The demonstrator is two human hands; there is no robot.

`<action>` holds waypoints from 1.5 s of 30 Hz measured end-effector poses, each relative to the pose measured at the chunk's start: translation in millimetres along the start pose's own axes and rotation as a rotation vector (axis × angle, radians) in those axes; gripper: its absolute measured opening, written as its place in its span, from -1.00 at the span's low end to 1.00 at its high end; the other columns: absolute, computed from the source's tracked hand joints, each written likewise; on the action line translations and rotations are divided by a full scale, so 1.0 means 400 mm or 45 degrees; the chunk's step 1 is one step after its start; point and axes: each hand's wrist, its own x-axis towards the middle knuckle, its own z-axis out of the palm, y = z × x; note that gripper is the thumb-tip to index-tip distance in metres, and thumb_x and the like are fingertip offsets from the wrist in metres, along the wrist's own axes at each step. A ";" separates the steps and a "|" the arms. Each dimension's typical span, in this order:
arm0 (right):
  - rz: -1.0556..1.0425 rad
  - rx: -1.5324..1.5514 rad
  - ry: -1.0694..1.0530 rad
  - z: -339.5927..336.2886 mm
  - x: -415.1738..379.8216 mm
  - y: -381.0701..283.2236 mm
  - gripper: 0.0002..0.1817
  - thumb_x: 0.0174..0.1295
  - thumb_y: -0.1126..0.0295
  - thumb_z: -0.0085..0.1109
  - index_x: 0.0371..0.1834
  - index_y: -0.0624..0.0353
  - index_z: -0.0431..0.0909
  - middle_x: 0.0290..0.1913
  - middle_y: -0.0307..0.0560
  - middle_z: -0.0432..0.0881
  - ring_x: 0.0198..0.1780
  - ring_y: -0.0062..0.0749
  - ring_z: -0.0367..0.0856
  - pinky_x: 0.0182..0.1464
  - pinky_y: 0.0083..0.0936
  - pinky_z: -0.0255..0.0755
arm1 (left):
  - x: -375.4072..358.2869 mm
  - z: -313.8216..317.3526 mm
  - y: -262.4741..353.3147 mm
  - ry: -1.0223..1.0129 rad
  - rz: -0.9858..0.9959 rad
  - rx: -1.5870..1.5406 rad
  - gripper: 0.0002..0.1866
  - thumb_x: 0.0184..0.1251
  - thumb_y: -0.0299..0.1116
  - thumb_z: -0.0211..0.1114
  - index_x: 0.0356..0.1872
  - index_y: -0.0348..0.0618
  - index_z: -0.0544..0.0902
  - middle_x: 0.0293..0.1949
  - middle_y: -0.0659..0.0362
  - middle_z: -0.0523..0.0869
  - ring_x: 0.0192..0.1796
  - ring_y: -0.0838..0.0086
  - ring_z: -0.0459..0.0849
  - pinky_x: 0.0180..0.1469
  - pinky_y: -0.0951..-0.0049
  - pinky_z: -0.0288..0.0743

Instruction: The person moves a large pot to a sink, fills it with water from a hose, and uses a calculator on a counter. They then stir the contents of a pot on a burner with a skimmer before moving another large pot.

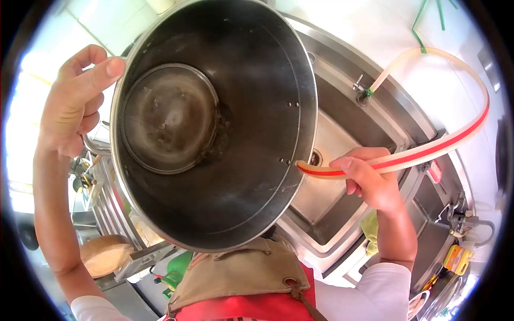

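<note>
A large, deep metal pot (251,107) is tilted so that its mouth faces me, showing a dark, stained inside and a round bottom with a little water or residue along its edge. My left hand (80,99) grips the pot's rim at the left, thumb over the edge. In my right hand (369,176) is a clear hose (428,152) with a red stripe, its open end pointing at the pot's right rim. No stream of water shows at the hose end. From there the hose loops back to a tap (364,92), tied with green string.
Behind the pot lies a steel sink (326,198) with a drain (316,157). A second basin (428,214) is to the right, with a yellow bottle or pack (458,259) beyond it. A round wooden board (107,254) stands at lower left beside a metal rack.
</note>
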 end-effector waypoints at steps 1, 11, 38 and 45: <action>0.068 0.021 -0.047 0.004 -0.008 -0.011 -0.75 0.19 0.38 0.05 -0.40 0.36 0.64 -0.67 -0.17 0.51 -0.65 -0.62 0.41 -0.61 -0.63 0.23 | 0.001 0.000 -0.002 0.001 0.013 0.000 -0.55 -0.05 0.02 0.49 -0.44 0.04 0.39 -0.72 0.56 0.20 -0.75 0.89 -0.02 -0.79 0.80 -0.18; -0.044 0.528 -0.593 0.145 0.018 -0.028 -0.73 0.23 0.34 0.15 -0.31 0.41 0.63 -0.63 -0.11 0.56 -0.65 -0.61 0.46 -0.64 -0.65 0.25 | 0.011 -0.009 -0.005 -0.018 -0.022 -0.107 -0.61 0.07 -0.01 0.42 -0.47 0.04 0.39 -0.67 0.54 0.21 -0.72 0.88 -0.01 -0.76 0.79 -0.19; 0.323 0.711 -0.652 0.108 -0.037 -0.074 -0.75 0.19 0.33 0.16 -0.35 0.35 0.64 -0.58 -0.16 0.55 -0.59 -0.64 0.45 -0.56 -0.65 0.26 | 0.021 -0.040 -0.043 -0.016 -0.009 -0.314 -0.72 0.28 -0.15 0.26 -0.46 -0.06 0.41 -0.68 0.48 0.22 -0.75 0.84 0.01 -0.78 0.74 -0.17; -0.080 1.019 -0.786 0.196 -0.002 -0.069 -0.72 0.28 0.26 0.10 -0.22 0.30 0.62 -0.53 -0.19 0.57 -0.62 -0.68 0.42 -0.63 -0.70 0.23 | 0.021 -0.042 -0.041 0.095 -0.052 -0.210 -0.75 0.22 -0.18 0.31 -0.41 -0.02 0.42 -0.66 0.49 0.25 -0.73 0.85 0.06 -0.78 0.74 -0.14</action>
